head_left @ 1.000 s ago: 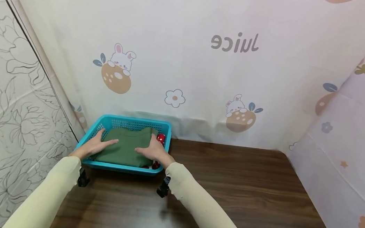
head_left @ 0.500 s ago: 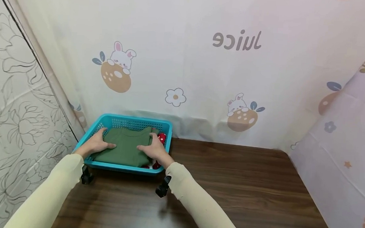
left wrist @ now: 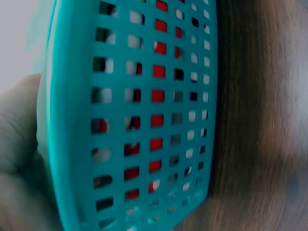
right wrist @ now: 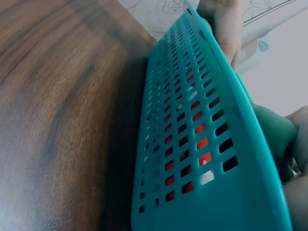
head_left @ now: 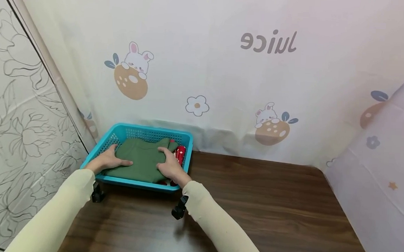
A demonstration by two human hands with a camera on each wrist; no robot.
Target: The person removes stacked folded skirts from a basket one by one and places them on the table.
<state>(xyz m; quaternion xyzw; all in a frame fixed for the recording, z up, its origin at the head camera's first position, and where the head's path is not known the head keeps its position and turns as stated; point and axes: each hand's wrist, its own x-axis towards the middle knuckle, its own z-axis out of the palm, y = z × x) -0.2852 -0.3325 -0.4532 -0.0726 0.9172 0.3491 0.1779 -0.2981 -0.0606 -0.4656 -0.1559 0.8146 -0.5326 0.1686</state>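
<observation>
Head view: resting the left grip (head_left: 107, 160), spread wide, on green cloth (head_left: 142, 157) lying between both grips; touching it with the right grip (head_left: 171, 167), unable to tell whether pinching; possibly risking rumpled folds by squeezing inward, or catching the red item (head_left: 181, 154) just right.

Arms (head_left: 222, 221) stretched forward. Left hand (head_left: 108, 160) at lower left, thumb pointing right; right hand (head_left: 172, 167) below centre, pinching.
</observation>
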